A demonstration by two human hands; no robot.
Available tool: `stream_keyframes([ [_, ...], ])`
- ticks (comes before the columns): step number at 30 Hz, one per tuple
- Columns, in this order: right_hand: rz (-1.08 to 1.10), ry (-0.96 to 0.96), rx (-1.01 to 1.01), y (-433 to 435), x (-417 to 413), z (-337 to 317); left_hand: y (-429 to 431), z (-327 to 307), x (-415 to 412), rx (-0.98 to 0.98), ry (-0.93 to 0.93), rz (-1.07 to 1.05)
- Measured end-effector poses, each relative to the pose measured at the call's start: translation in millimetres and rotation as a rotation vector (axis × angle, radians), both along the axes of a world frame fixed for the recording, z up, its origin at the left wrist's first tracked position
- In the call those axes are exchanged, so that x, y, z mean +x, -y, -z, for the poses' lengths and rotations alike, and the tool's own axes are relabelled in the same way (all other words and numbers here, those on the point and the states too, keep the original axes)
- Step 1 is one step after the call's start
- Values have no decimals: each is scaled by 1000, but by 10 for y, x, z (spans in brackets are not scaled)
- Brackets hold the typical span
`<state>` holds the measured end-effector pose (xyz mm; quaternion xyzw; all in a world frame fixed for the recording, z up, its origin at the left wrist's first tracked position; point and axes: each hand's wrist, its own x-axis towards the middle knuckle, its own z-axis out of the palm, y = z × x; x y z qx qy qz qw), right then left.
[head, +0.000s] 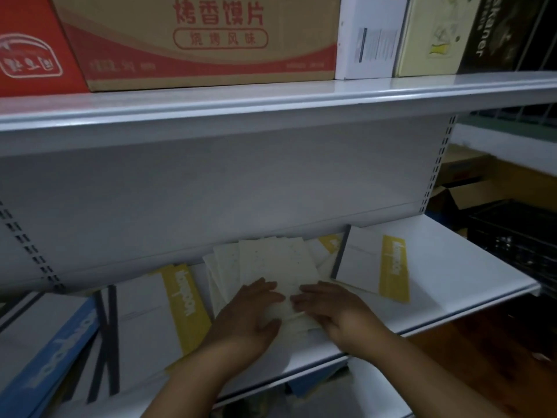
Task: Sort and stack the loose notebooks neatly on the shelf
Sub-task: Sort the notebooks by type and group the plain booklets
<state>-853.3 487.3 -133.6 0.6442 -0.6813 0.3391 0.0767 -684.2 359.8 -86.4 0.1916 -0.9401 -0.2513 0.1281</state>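
Several cream notebooks (pixel 271 263) lie fanned out in the middle of the white shelf (pixel 452 267). My left hand (pixel 250 315) and my right hand (pixel 334 312) both press on the near end of this pile, fingers gripping its edges. A white notebook with a yellow band (pixel 376 263) lies to the right of the pile. Another white and yellow notebook (pixel 162 312) lies to the left. A blue-banded notebook (pixel 51 351) sits at the far left, partly out of frame.
The upper shelf (pixel 271 98) overhangs close above and carries a cardboard box (pixel 205 40) and other boxes. Dark-spined notebooks (pixel 105 342) lie between the blue and yellow ones. A black crate (pixel 512 236) and open cartons stand beyond the shelf's right end.
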Motion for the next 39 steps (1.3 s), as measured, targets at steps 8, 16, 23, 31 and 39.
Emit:
stream_keyframes([
  [8, 773, 132, 555, -199, -527, -128, -15, 63, -17, -141, 133, -148],
  [16, 811, -1, 537, -172, -453, -466, 9, 14, 46, 4, 88, -213],
  [23, 201, -47, -366, 231, 789, -956, 84, -572, 407, 1171, -556, -455],
  [31, -255, -117, 19, 871, 1410, -312, 417, -319, 1024, 888, -510, -824],
  [39, 530, 231, 342, 457, 407, -371, 685, 18, 1246, 179, -75, -966],
])
